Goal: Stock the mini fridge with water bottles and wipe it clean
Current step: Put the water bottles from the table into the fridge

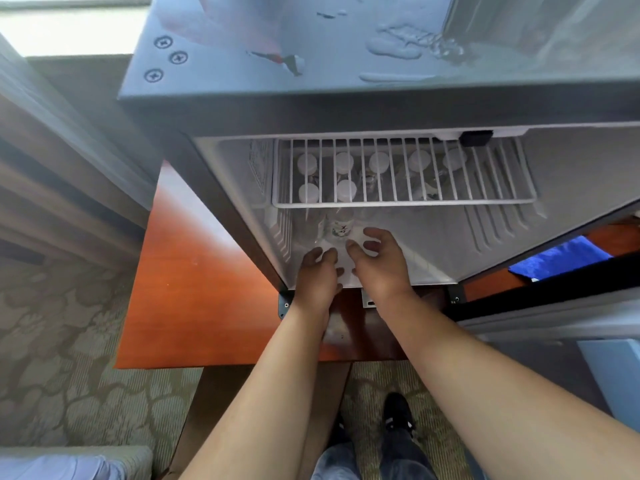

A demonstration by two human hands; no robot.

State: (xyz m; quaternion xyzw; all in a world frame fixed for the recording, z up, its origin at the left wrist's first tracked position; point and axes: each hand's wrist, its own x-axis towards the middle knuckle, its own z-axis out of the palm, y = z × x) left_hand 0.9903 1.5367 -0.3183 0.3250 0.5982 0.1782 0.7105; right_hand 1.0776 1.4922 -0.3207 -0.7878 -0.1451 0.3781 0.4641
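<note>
Both my hands reach into the open mini fridge (242, 209), below its wire shelf (401, 174). My left hand (318, 271) and right hand (379, 261) have loosely curled fingers, gripping nothing. A water bottle (341, 221) stands just beyond them; capped bottles (343, 162) show beneath the shelf.

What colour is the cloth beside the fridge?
Blue: the cloth shows in the head view, right of the fridge.
</note>
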